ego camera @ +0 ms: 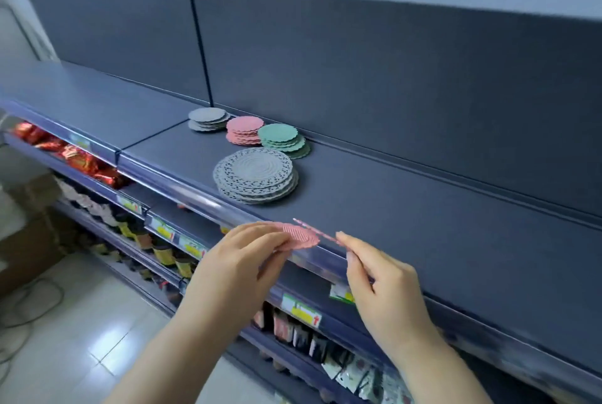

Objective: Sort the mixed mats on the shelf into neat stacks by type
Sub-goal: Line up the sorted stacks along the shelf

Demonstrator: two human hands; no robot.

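On the dark blue shelf [407, 208] stand four stacks of round lace-edged mats: a small grey stack [208, 119] at the back, a pink stack [244, 130] beside it, a green stack [284, 141] to its right, and a larger grey stack [255, 179] nearer the front. At the shelf's front edge both hands hold one pink mat [301, 235], seen nearly edge-on. My left hand [237, 260] grips its left side. My right hand [378, 273] pinches its right rim.
Lower shelves hold red snack packets [78, 159] and dark packaged goods [163, 250], with price tags [301, 310] along the rails. Cardboard boxes [29, 224] and cables [29, 306] lie on the tiled floor at left. The shelf's back panel rises behind the stacks.
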